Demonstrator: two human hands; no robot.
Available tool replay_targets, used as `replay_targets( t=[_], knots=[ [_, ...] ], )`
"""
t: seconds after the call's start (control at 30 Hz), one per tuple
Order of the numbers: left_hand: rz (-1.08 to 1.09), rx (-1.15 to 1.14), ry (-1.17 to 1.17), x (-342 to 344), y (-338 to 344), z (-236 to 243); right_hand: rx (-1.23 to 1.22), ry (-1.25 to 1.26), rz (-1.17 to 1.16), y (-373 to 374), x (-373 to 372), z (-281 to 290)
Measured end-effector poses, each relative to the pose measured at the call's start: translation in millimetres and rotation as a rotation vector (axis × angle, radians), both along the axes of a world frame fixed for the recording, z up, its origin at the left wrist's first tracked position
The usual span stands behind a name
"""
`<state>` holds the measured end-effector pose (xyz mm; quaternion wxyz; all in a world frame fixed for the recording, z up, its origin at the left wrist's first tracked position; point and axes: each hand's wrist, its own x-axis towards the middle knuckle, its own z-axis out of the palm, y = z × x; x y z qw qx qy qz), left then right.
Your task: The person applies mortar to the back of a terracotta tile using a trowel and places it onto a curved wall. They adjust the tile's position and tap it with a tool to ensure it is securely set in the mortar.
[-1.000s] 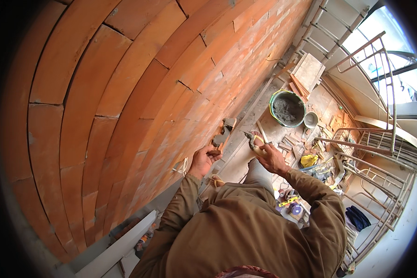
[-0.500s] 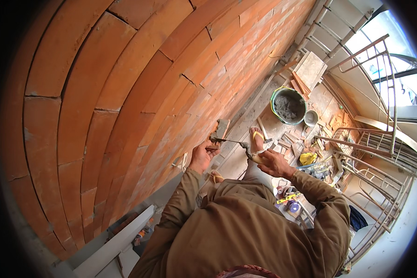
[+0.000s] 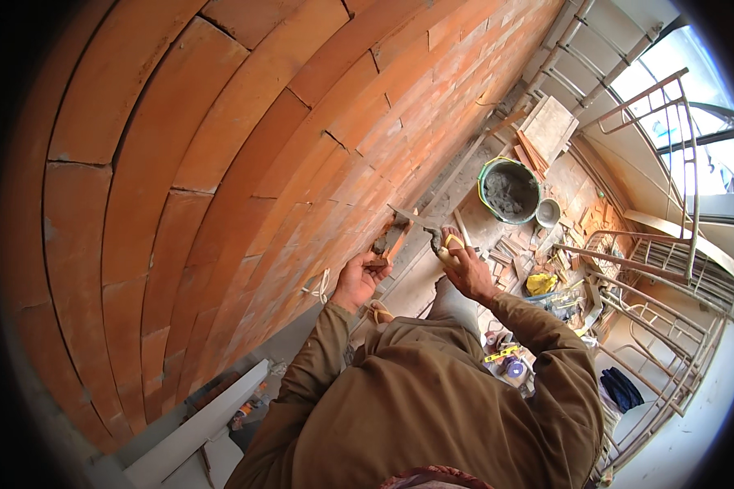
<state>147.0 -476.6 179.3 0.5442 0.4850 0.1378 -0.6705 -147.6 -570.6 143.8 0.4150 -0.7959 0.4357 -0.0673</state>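
My left hand [image 3: 355, 282] grips one end of a narrow brick piece [image 3: 396, 242] close to the tall orange brick wall [image 3: 261, 155]. A dab of grey mortar [image 3: 380, 244] sits on the brick's wall-facing side. My right hand [image 3: 470, 275] is closed round the handle of a trowel [image 3: 414, 217]. Its blade points toward the wall, just beyond the far end of the brick piece. Grey mortar clings near where the blade meets the handle.
Beyond my feet stands a bucket [image 3: 482, 181] holding grey mortar, beside a small bowl [image 3: 548, 213]. Broken brick pieces [image 3: 510, 248] litter the floor near a yellow bag [image 3: 541, 284]. A yellow level [image 3: 501, 353] lies at my right. Metal scaffold frames [image 3: 628, 253] line the right side.
The trowel blade has moved away from the mortar on the brick piece, forward along the wall. My right hand has shifted forward and slightly left; my left hand keeps hold of the brick piece.
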Motion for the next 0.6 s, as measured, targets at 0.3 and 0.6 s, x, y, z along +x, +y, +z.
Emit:
replay_targets(
  t=[0.3, 0.6],
  knots=[
    [0.014, -0.009, -0.128, 18, 5, 6, -0.234, 0.084, 0.316, -15, -63, 8],
    [-0.264, -0.049, -0.314, 43, 24, 23, -0.137, 0.044, 0.027, -21, -35, 11]
  ],
)
